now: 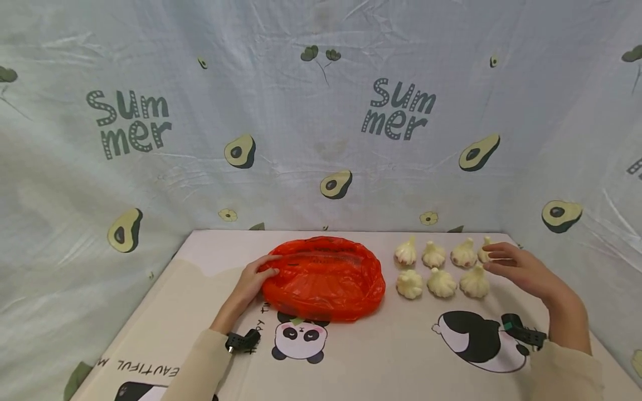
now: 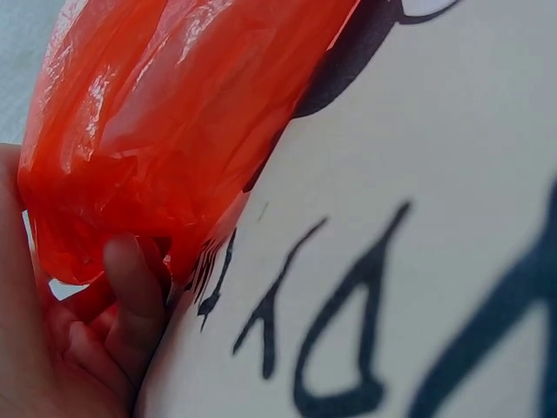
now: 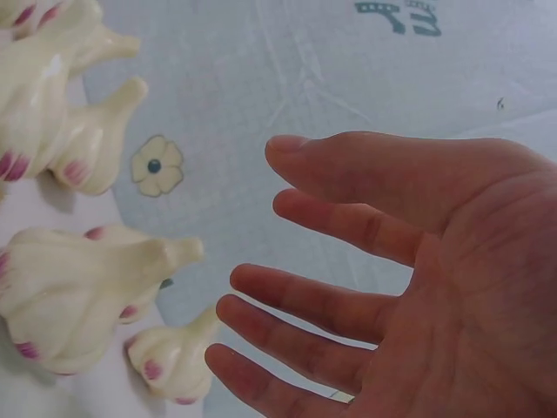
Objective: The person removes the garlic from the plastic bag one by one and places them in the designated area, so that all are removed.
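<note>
A red plastic bag [image 1: 321,278] lies spread on the table in the head view, its rim rolled into an oval, its mouth facing up. My left hand [image 1: 252,281] holds the bag's left edge; in the left wrist view, curled fingers [image 2: 135,279] meet the bag's side [image 2: 165,131]. Several garlic bulbs stand in two rows right of the bag, among them a front one [image 1: 442,283] and a back one [image 1: 463,254]. Over the right end of these rows hovers my right hand [image 1: 534,275], fingers spread and holding nothing. It partly hides the rearmost right bulb [image 1: 486,250].
The white table [image 1: 391,351] has panda and other animal prints. A pale curtain [image 1: 281,111] with avocado prints and lettering hangs behind it and along both sides. Black straps with small devices [image 1: 521,329] sit on both wrists.
</note>
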### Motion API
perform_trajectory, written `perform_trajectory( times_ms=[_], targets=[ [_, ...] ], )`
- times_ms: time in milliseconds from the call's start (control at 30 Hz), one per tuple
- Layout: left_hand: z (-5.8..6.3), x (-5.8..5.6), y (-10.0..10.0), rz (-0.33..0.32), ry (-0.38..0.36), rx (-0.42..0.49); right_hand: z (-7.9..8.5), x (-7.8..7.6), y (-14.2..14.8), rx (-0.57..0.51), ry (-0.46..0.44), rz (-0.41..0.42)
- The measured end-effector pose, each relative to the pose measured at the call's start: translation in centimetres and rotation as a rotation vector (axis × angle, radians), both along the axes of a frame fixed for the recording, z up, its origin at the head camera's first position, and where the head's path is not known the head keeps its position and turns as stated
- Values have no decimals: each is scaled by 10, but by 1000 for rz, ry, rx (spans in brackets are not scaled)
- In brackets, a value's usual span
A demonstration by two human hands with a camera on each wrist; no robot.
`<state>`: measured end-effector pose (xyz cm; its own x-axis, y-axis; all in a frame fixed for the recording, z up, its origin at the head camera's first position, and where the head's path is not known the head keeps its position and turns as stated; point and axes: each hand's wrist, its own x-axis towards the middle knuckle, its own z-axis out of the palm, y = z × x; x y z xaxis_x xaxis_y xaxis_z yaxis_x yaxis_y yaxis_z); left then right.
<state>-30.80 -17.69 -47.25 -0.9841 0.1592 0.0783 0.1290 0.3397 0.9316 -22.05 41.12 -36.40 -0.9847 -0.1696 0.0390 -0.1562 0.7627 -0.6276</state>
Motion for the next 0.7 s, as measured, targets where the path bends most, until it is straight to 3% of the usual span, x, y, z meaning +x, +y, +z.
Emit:
perform_trajectory(
  times_ms=[367,567,700],
  targets=[
    [1,-1,1,51,-3,37,18,2,-12,51,58,-21],
    [5,-2,3,158,51,7,29,4,-23,66,59,-32],
    [14,0,-8,250,55,-6,34,7,-29,58,99,-24]
  ],
)
